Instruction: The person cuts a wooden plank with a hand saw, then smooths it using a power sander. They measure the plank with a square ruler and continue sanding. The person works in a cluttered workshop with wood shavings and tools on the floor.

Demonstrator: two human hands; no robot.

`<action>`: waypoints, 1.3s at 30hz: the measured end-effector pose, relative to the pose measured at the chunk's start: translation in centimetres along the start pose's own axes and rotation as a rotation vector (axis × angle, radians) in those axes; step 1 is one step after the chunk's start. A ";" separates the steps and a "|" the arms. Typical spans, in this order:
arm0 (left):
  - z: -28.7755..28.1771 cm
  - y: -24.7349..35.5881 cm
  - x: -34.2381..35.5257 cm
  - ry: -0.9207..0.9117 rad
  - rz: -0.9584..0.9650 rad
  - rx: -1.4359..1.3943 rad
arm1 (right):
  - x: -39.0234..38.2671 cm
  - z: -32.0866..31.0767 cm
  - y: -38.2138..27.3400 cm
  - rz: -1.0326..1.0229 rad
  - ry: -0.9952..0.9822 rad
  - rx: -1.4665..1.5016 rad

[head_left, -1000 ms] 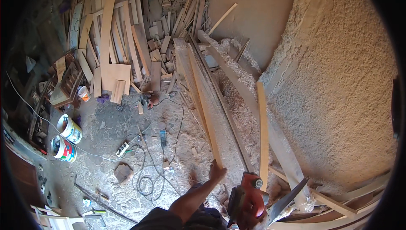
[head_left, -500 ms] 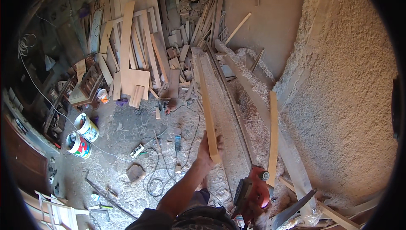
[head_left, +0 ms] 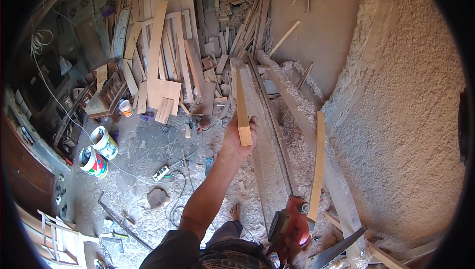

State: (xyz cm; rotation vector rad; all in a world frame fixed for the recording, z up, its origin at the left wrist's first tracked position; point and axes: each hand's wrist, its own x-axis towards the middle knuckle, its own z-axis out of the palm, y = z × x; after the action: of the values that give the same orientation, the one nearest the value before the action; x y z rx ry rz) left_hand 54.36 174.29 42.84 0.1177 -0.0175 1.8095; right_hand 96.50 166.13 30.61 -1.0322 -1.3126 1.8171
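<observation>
My left hand (head_left: 239,135) is raised, fingers wrapped round a long wooden batten (head_left: 242,103), whose near end points toward me. The batten extends away above a long, rough plank (head_left: 267,170). At lower right my right hand (head_left: 299,255) holds a red power planer (head_left: 297,219), with its fingers partly hidden by the tool. Beside the planer lie a light curved strip (head_left: 316,160), a shaving-covered beam (head_left: 334,170) and a dark saw blade (head_left: 341,244). My bare foot (head_left: 235,212) shows below my left arm.
Boards and offcuts (head_left: 163,91) are stacked at the back. Two white buckets (head_left: 105,143), a power strip (head_left: 161,172), cables (head_left: 175,209) and a wooden chair (head_left: 59,239) are on the left. A rough wall (head_left: 401,120) rises at the right, beside heaped shavings (head_left: 326,204).
My left hand has moved up and away from my body with the batten, whose near end has risen in view. The planer stays at lower right; the camera view has shifted slightly.
</observation>
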 end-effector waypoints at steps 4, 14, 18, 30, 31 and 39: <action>-0.3 0.2 -0.2 0.008 0.018 0.029 | 0.2 -0.2 0.0 0.013 -0.011 -0.007; -3.0 -1.4 -1.4 0.050 -0.007 0.066 | 0.7 -0.6 0.0 0.036 -0.007 -0.009; -3.9 -1.7 -1.8 0.070 -0.010 0.086 | 0.5 -0.6 0.2 0.039 -0.007 -0.013; -14.6 -11.3 -3.8 0.669 0.133 1.589 | 0.4 -1.0 -0.4 0.065 0.071 -0.053; -19.3 -13.6 -5.2 0.712 0.266 1.706 | 0.3 -0.1 -1.1 0.090 0.090 -0.093; -35.6 -20.1 -5.6 0.775 0.276 1.720 | 2.3 3.5 -5.3 0.024 0.156 -0.471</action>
State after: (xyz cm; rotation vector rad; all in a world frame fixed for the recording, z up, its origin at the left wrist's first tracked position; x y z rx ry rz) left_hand 72.62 176.40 5.90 0.6101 2.1244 1.5143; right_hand 92.71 168.01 35.86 -1.4065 -1.6762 1.4368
